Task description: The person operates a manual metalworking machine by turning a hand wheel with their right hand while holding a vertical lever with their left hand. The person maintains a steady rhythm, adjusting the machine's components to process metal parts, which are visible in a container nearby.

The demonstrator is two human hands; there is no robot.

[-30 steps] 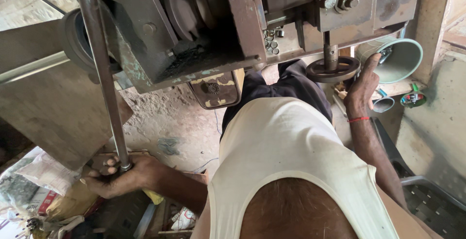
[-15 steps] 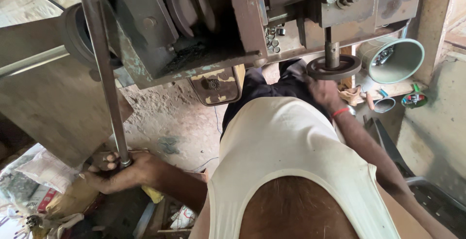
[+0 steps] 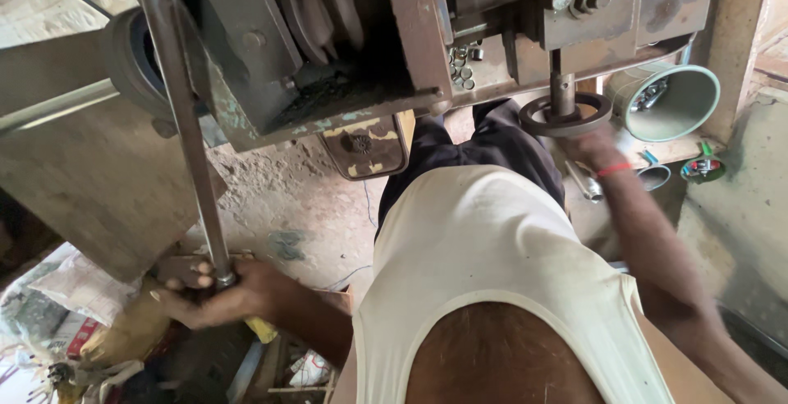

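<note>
My left hand (image 3: 215, 291) is closed around the lower end of a long steel lever rod (image 3: 182, 125) that runs up to a rusty grey machine (image 3: 345, 51). My right hand (image 3: 584, 146), a red band on its wrist, is just below the small round handwheel (image 3: 566, 115) on the machine's vertical shaft. The wheel and motion blur hide its fingers, so I cannot tell whether they grip anything. My white vest (image 3: 492, 273) fills the lower middle of the view.
A pale green funnel-shaped cup (image 3: 673, 102) lies on a ledge at the right with small parts near it. A short metal cylinder (image 3: 584, 182) lies under my right wrist. Sacks and scrap (image 3: 74, 305) are piled at the lower left. A slanted metal sheet (image 3: 90, 174) stands at the left.
My right hand has dropped from the handwheel's right rim near the green cup to just beneath the wheel. My left hand has kept its hold on the lever rod.
</note>
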